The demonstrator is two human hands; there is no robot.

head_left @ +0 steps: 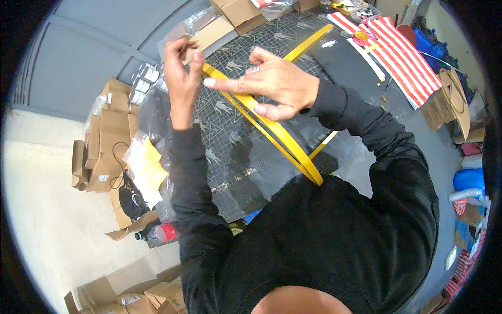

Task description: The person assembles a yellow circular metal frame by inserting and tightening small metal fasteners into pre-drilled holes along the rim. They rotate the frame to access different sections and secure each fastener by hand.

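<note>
— What's stacked up around the bench from where you're standing?

— Brown cardboard boxes piled on the pale floor to the person's left, some with small white labels stuck on (too small to make out anyway). Next to them lies a clear bag of yellow and white sheets, and a red-capped bottle on its side just below. More flat cardboard cartons sit at the far edge of the bench, one under clear plastic film. Off to the right there's a red-and-white striped cloth spread out, and a round red-and-yellow sticker roll near its top.

— And the hands?

— Both raised over the bench, forearms in black sleeves. The left hand is upright, fingers curled together and pinched at the top; it seems to grip something thin, but I cannot tell what. The right hand is turned sideways, index finger stretched out toward the left hand, the other fingers loosely bent, a ring on one. It isn't closed on anything I can see.

— Where's the yellow thing?

— The yellow hoop frame lies across the dark cutting mat, directly beneath both hands, its long curved strip running from under the left hand down to the person's chest. A second yellow bar goes up toward the far cartons.
</note>
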